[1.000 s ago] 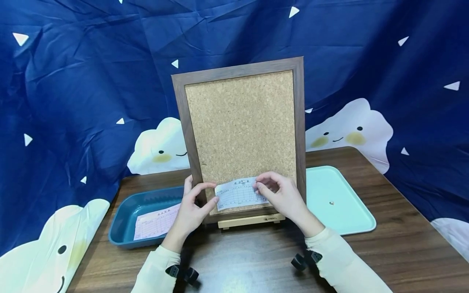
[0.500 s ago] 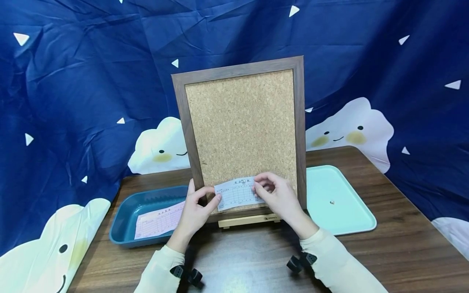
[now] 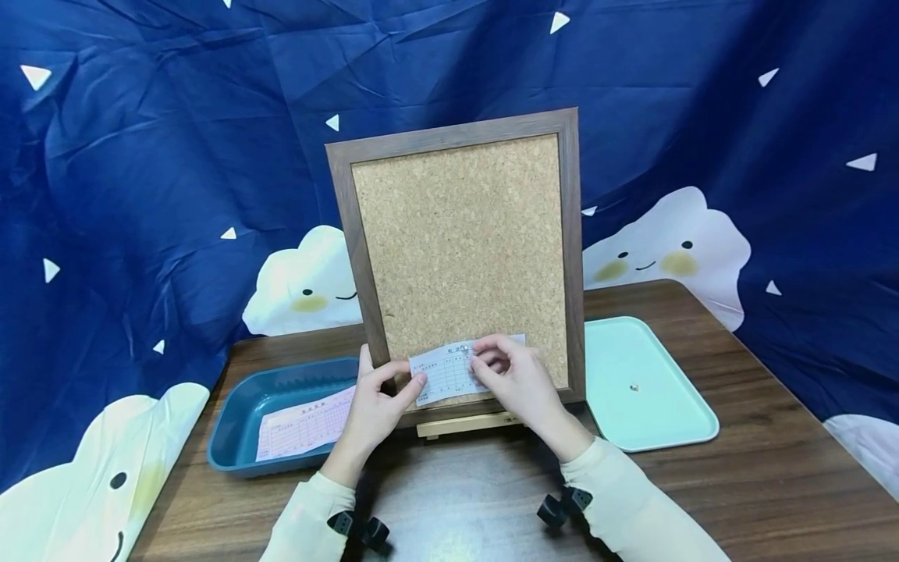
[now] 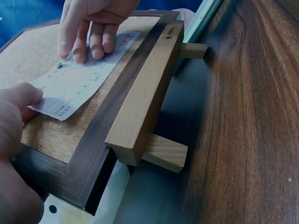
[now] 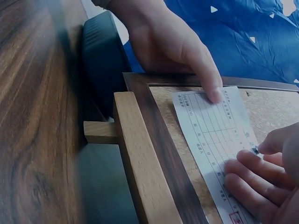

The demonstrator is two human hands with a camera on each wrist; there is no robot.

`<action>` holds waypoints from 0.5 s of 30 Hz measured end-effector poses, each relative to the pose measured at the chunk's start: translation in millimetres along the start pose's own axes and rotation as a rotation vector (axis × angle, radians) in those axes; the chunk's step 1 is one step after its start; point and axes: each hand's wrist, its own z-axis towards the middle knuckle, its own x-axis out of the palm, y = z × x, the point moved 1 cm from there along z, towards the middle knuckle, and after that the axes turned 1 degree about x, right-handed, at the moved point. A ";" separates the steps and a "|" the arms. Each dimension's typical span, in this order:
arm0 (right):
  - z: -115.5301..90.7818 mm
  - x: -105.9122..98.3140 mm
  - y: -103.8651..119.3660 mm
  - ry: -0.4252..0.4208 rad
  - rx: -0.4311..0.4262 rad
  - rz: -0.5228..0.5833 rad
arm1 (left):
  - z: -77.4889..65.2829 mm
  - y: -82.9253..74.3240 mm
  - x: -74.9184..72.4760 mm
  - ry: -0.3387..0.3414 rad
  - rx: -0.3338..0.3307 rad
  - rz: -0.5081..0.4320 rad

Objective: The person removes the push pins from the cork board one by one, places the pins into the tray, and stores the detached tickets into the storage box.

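A light-blue paper slip (image 3: 438, 371) printed with a table lies low across the framed corkboard (image 3: 463, 234). My left hand (image 3: 372, 406) pinches the slip's left end, its thumb on the printed face. A small pushpin (image 5: 254, 149) sits at the middle of the slip's upper edge. Over the right part of the slip is my right hand (image 3: 516, 382), its fingers loosely bent and a fingertip right beside the pin. In the left wrist view its other fingers hang over the paper; the slip's right end shows partly behind this hand.
The board leans on a wooden stand (image 4: 145, 93). A dark-blue tray (image 3: 239, 390) holding a pink printed slip (image 3: 305, 425) is at its left. On the right a mint-green tray (image 3: 653, 406) bears a tiny shiny item (image 3: 634, 388). A patterned blue curtain (image 3: 449, 62) hangs behind.
My right hand has slid left along the slip toward the pin, uncovering the slip's upper right corner. My left hand keeps its place at the left end.
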 end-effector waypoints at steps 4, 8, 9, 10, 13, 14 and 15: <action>0.1 3.4 0.6 -0.024 -0.015 -0.007 | -0.3 0.7 0.8 -0.005 -0.029 -0.002; 0.9 6.8 -0.9 -0.050 -0.035 -0.008 | -0.6 0.1 0.9 -0.010 -0.046 -0.006; 1.0 7.5 -1.3 -0.056 -0.041 -0.009 | -0.4 -0.4 1.0 -0.012 -0.046 -0.009; 1.0 8.1 -1.6 -0.062 -0.050 -0.011 | -0.3 -0.9 1.0 -0.014 -0.049 -0.013; 0.7 9.1 -0.7 -0.082 -0.070 -0.016 | 0.5 -1.8 1.6 -0.019 -0.057 -0.025; 0.7 9.5 -0.5 -0.089 -0.074 -0.018 | 0.6 -2.1 1.8 -0.019 -0.062 -0.028; 0.7 9.9 -0.3 -0.095 -0.078 -0.020 | 0.5 -2.3 2.0 -0.022 -0.068 -0.031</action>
